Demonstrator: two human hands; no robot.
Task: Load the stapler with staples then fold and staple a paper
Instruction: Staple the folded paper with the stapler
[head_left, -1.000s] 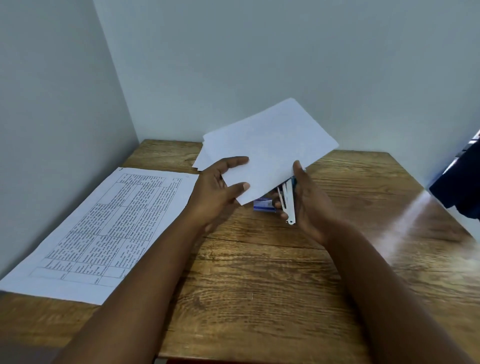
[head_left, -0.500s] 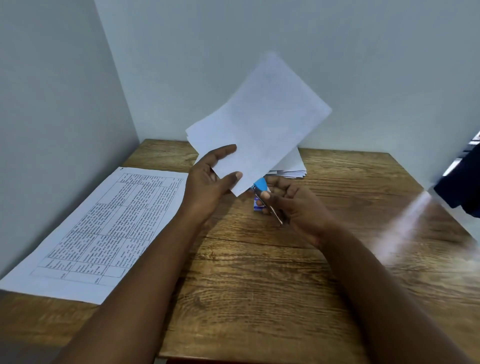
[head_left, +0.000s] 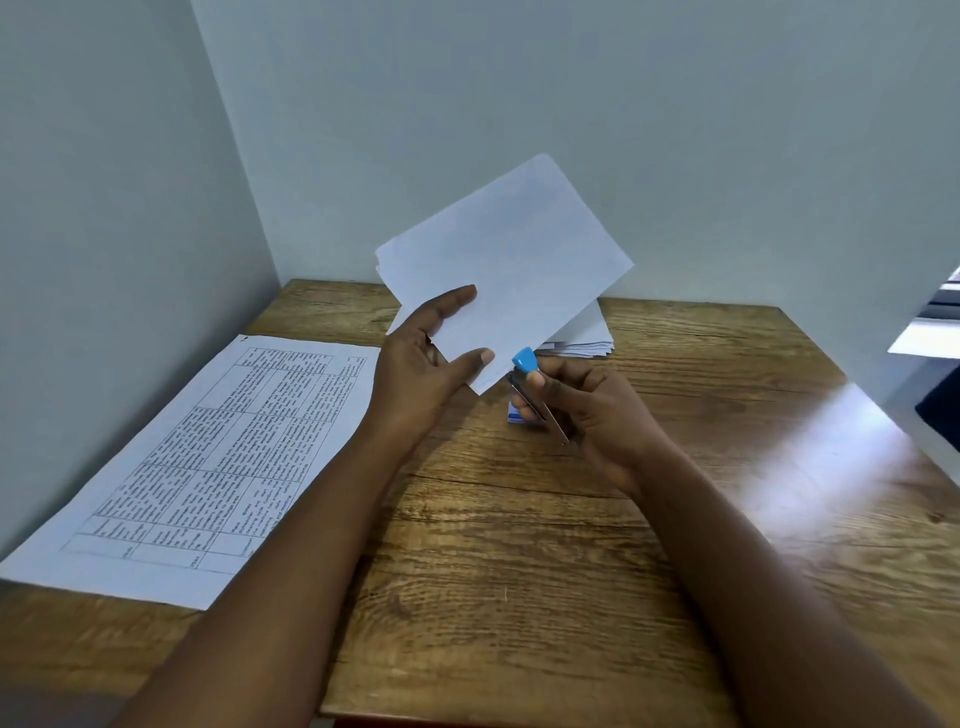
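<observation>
A folded white paper is held up above the wooden table, tilted with its far corner high. My left hand pinches its lower left edge between thumb and fingers. My right hand grips a small stapler with a blue cap and metal body, its mouth at the paper's lower corner. A small blue staple box lies on the table just under the stapler, mostly hidden by my right fingers.
A printed sheet with a table lies flat at the left of the table. A stack of white papers rests at the back, behind the held paper. Walls close in at the left and back. A dark object shows at the right edge.
My left hand lifted the folded paper off the table and tilted it up. My right hand turned the stapler and brought its blue end to the paper's lower corner.
</observation>
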